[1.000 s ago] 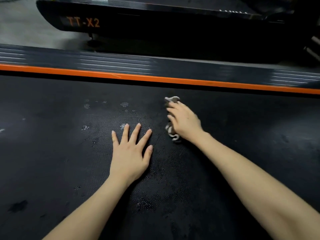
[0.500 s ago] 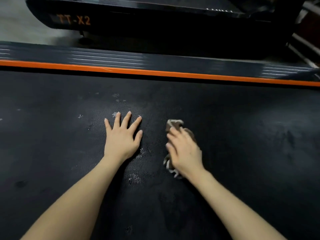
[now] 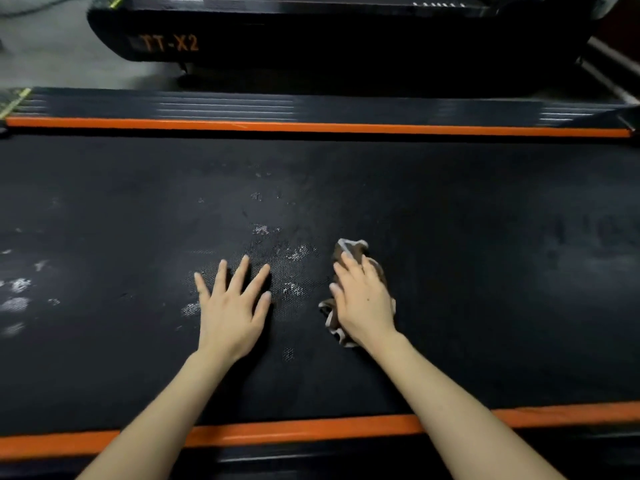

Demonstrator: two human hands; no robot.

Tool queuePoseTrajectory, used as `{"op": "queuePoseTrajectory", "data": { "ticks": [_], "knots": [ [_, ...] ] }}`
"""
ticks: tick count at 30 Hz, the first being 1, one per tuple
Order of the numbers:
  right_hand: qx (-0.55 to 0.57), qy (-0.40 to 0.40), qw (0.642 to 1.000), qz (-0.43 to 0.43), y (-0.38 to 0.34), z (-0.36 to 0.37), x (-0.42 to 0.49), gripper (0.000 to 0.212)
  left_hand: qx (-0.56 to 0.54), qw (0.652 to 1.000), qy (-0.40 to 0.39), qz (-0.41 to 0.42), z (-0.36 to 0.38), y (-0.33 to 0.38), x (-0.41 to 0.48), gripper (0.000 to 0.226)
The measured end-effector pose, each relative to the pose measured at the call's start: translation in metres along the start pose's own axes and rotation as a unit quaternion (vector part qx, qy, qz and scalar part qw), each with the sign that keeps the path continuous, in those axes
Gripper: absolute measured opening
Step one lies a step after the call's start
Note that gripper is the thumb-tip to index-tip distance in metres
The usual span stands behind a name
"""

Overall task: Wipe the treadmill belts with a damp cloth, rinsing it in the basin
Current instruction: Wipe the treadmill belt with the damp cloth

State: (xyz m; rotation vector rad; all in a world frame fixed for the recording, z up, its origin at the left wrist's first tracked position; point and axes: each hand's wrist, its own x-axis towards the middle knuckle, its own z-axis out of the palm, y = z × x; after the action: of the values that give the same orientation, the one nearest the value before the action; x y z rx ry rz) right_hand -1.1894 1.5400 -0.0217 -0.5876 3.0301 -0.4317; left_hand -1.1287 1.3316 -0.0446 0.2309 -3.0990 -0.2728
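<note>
Right hand (image 3: 364, 303) presses flat-fingered on the bunched cloth (image 3: 354, 251), which runs near-to-far edge across the belt (image 3: 485, 271). Left hand (image 3: 231, 308) lies splayed flat. The next treadmill (image 3: 329, 43) reads TT-X2.

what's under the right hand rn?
A crumpled brown-and-white cloth, pressed on the treadmill belt. Its ends stick out at the far side and near the wrist; the right hand covers its middle.

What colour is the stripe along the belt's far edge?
Orange. The stripe shows best in the head view, beside the black belt.
</note>
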Motion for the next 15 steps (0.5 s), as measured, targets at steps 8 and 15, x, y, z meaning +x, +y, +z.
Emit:
{"op": "queuePoseTrajectory", "data": {
  "ticks": [8,15],
  "knots": [
    [-0.065,0.004,0.998,0.005,0.047,-0.009,-0.072,0.041,-0.002,1.0,-0.007,-0.002,0.007,-0.008,-0.026,0.059],
    [-0.045,0.02,0.981,0.187,0.03,-0.013,-0.078,0.039,0.005,1.0,0.003,-0.007,0.012,-0.007,-0.027,0.061]
  ]
}}
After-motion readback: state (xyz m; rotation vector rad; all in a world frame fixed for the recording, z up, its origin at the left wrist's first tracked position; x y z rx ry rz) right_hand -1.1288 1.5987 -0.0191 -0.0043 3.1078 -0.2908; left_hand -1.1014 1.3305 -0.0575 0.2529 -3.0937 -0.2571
